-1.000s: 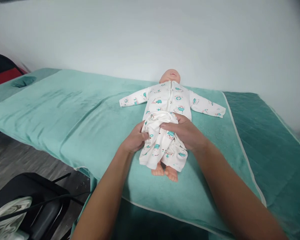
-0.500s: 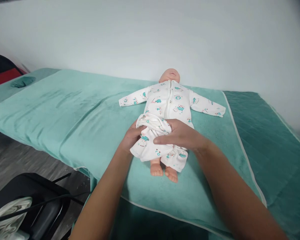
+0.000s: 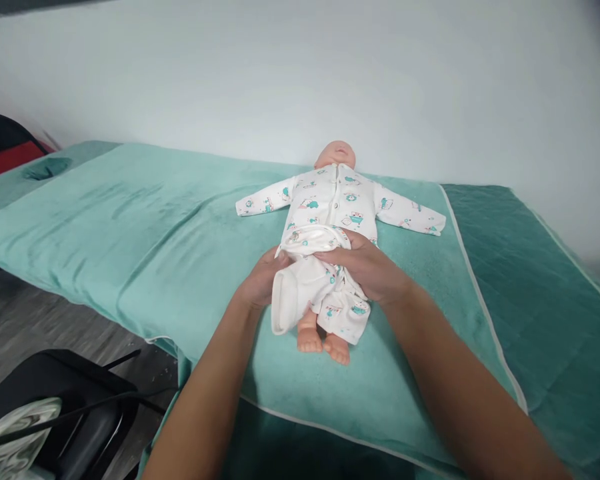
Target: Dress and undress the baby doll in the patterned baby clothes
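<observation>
A baby doll lies on its back, head towards the wall and bare feet towards me. It wears a white buttoned top with teal prints, sleeves spread wide. Over its legs are bunched matching baby pants. One pant leg covers the doll's leg on the right; the other hangs loose to the lower left, its cuff opening showing. My left hand is closed on the left edge of the pants. My right hand pinches the gathered cloth near the waist, thumb on top; some fingers are hidden by fabric.
A teal sheet covers the long bed, with a darker green cover at the right. The white wall runs behind. A black chair with a bag on it stands at the lower left.
My hands have shifted the bunched cloth, and the loose pant leg has swung so its cuff faces the lower left. My right thumb has moved up towards the waist. The view has shifted slightly.
</observation>
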`<control>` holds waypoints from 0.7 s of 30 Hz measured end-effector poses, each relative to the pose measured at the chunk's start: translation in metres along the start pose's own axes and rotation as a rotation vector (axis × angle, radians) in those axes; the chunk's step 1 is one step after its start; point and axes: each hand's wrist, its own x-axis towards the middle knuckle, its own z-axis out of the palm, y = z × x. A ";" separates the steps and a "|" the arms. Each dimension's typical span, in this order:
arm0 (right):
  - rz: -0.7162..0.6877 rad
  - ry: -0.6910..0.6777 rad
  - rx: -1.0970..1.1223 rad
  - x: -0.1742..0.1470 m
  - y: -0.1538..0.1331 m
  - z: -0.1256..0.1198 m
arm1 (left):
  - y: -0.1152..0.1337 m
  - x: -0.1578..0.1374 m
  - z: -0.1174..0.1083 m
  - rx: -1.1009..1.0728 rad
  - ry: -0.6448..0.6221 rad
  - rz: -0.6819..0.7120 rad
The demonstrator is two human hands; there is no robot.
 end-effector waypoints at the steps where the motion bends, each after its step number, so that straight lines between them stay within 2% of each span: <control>1: -0.010 0.009 -0.016 0.000 0.000 0.001 | -0.001 0.000 -0.001 0.027 -0.038 0.031; 4: -0.025 0.007 -0.084 0.000 -0.001 0.003 | -0.001 0.002 -0.003 0.113 -0.131 0.082; 9: -0.036 -0.034 -0.182 0.000 -0.004 0.005 | -0.001 0.004 -0.008 0.145 -0.158 0.031; 15: -0.014 -0.154 -0.213 -0.004 -0.014 0.003 | 0.004 -0.010 0.004 0.021 -0.095 0.011; 21: -0.011 -0.261 -0.316 -0.008 -0.020 -0.004 | 0.013 -0.056 0.039 0.068 0.065 0.009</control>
